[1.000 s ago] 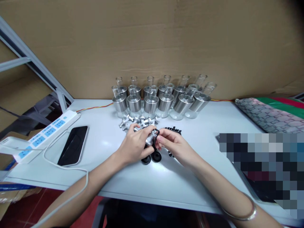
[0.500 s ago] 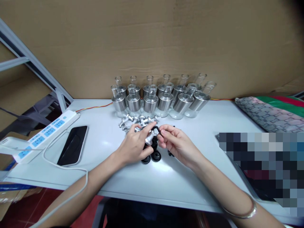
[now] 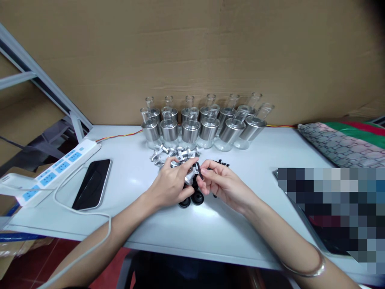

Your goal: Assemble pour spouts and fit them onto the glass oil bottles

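My left hand (image 3: pixel 170 182) is closed on a silver metal pourer spout (image 3: pixel 190 176), held between thumb and fingers over the table. Thumb and forefinger of my right hand (image 3: pixel 224 182) pinch a small bent black lever (image 3: pixel 199 170) against the spout's end; whether it is seated there I cannot tell. Several round black caps (image 3: pixel 197 197) lie beneath the hands, partly hidden. Behind my left hand is a loose pile of silver spouts (image 3: pixel 161 152). More small black pieces (image 3: pixel 221 163) lie behind and under my right hand.
Two rows of steel-sleeved glass bottles (image 3: pixel 190 131) stand along the cardboard wall. At left lie a phone (image 3: pixel 93 184) and a power strip (image 3: pixel 60 170), with a white cable crossing my left forearm. A patterned bag (image 3: pixel 325 140) and a blurred-out flat object (image 3: pixel 333 212) occupy the right.
My right hand has shifted slightly left, bringing the black lever up against the spout. The lever has turned more upright. My left hand has hardly moved.
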Available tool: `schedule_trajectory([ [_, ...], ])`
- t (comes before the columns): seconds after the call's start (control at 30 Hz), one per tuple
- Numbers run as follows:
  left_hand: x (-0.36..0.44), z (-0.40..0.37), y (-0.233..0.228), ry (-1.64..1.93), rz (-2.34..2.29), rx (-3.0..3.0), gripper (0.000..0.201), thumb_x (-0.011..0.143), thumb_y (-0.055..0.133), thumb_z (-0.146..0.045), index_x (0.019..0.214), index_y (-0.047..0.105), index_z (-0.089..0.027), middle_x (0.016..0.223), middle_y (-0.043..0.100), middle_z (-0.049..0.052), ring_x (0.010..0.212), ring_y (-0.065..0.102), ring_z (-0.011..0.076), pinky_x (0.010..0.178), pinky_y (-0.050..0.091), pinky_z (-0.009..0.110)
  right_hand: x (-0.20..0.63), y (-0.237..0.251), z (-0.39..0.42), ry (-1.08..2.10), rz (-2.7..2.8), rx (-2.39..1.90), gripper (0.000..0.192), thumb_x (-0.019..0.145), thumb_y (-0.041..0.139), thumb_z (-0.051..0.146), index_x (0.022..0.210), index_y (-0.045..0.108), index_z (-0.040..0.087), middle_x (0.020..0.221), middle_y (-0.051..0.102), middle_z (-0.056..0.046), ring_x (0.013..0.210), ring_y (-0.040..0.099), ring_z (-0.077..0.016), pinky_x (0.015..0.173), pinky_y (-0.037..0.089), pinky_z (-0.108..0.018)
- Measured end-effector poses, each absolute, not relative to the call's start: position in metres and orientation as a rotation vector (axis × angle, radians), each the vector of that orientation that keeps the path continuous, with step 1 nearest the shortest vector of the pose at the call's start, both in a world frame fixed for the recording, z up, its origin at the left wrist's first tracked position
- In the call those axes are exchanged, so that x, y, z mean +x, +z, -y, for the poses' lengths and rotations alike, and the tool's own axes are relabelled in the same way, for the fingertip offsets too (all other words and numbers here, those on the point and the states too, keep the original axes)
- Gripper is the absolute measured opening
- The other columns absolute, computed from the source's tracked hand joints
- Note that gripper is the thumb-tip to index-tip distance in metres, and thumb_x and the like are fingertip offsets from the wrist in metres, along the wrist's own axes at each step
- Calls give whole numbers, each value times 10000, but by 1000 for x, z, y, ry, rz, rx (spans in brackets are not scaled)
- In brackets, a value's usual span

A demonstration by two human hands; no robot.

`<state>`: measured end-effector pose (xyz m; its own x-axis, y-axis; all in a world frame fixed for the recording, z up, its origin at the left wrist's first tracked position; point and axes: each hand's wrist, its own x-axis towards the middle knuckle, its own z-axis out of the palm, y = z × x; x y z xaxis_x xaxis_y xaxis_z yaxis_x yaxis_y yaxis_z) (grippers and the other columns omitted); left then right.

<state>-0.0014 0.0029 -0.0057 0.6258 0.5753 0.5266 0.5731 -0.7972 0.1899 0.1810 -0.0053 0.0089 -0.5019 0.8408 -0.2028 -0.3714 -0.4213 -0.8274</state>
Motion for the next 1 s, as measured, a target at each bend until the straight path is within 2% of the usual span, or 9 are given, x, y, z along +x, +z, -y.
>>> schedule_trajectory([
  [0.23, -1, -2, -3, 1018, -962, 2832, 554, 782, 446, -178, 1320, 320, -134, 856, 699, 27, 685, 620, 186, 888, 370, 403, 179, 9, 5, 2103, 868, -685, 276, 744, 750, 307, 769, 511, 170, 584, 602, 44, 481, 520, -43, 496, 406, -164],
  [0.33, 0, -2, -2, 1033, -966, 2832, 569, 770, 432, -177, 1325, 312, -146, 809, 691, 6, 654, 608, 185, 886, 372, 402, 180, 10, 5, 2145, 837, -663, 263, 753, 743, 293, 790, 514, 170, 597, 596, 40, 491, 512, -46, 499, 401, -174],
  [0.6, 0, -2, 0, 1049, -965, 2848, 524, 760, 448, -173, 1273, 349, -142, 806, 691, 10, 628, 599, 173, 867, 377, 389, 182, 8, 5, 2235, 787, -623, 318, 736, 756, 301, 911, 518, 182, 579, 561, 46, 477, 454, -51, 465, 329, -182],
  [0.8, 0, -2, -1, 1049, -947, 2815, 516, 759, 438, -180, 1266, 341, -156, 803, 689, -1, 625, 600, 173, 862, 378, 394, 180, 9, 8, 2141, 860, -668, 308, 746, 743, 300, 889, 496, 182, 603, 570, 51, 505, 476, -52, 542, 359, -204],
  [1.0, 0, -2, -4, 1049, -946, 2763, 511, 752, 439, -185, 1249, 329, -147, 828, 703, 4, 631, 614, 169, 873, 378, 406, 177, 8, 10, 1974, 1026, -685, 282, 795, 694, 355, 879, 474, 199, 576, 541, 69, 504, 462, -65, 549, 337, -219],
])
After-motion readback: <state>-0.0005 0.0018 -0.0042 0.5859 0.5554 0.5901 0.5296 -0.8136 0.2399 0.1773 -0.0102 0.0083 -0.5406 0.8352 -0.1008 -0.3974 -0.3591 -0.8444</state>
